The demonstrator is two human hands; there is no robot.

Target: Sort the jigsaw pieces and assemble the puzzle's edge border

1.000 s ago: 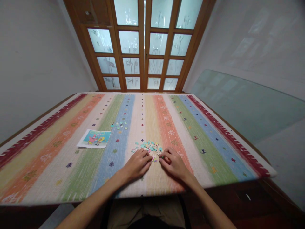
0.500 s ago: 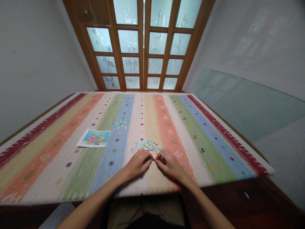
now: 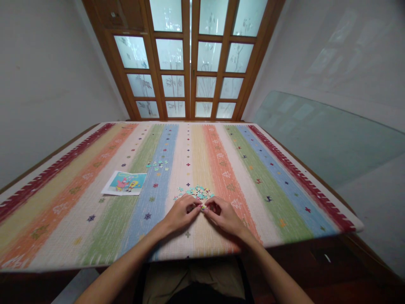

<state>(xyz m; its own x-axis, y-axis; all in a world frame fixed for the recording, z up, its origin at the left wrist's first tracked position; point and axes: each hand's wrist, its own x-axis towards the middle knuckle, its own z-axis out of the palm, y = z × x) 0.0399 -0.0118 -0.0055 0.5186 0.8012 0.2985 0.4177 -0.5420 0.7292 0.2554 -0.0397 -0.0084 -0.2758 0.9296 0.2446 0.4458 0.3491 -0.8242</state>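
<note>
My left hand and my right hand meet near the front middle of the table, fingertips almost touching. Between them, small yellow-green and pink jigsaw puzzle pieces are pinched by the thumbs and fingers of both hands. Whether these pieces are joined is too small to make out. Just beyond my fingers lies a loose pile of puzzle pieces, mostly turquoise, partly hidden by my hands. A smaller group of turquoise pieces lies farther off to the left.
A printed picture with a pink and a yellow cartoon figure lies left of the pile. The striped tablecloth covers the table. Wood-framed glass doors stand beyond, and a glass panel is along the right wall.
Both hands have shifted slightly away from me and a little left, fingertips still together. More of the yellow-green and pink between them shows now. The pile and picture stay put.
</note>
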